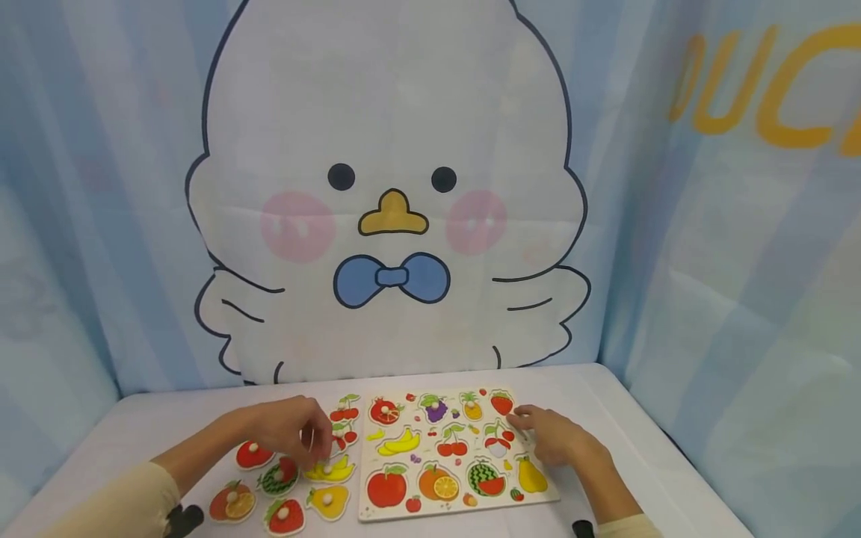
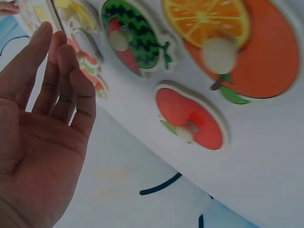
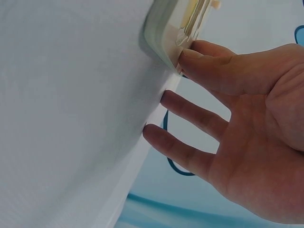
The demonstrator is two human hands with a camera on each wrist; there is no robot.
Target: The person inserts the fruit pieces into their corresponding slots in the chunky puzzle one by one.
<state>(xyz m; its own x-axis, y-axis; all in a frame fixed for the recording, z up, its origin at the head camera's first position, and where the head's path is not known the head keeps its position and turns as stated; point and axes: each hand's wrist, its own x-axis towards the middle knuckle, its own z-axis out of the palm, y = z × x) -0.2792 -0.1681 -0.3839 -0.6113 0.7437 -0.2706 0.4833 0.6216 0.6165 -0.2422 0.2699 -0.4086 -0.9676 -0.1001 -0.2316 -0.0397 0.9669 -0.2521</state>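
My left hand (image 1: 292, 430) hovers over the loose puzzle pieces, its fingertips beside the banana piece (image 1: 339, 472). In the left wrist view the fingers (image 2: 59, 71) are nearly straight, and no held thing shows between them and the thumb. A flat wooden fruit puzzle board (image 1: 457, 465) lies to the right of those pieces. At the board's right edge is my right hand (image 1: 554, 437), near the strawberry picture (image 1: 501, 403). Its thumb (image 3: 204, 61) and forefinger touch the board's edge, while two other fingers rest against the white table.
Knobbed pieces lie left of the board: an orange (image 1: 232, 502), a watermelon (image 1: 277, 478), a strawberry (image 1: 285, 517), a pear (image 1: 328, 503), a red fruit (image 1: 254, 454) and cherries (image 1: 344, 411). A curtain with a cartoon duck (image 1: 390, 329) hangs behind the white table (image 1: 625, 418).
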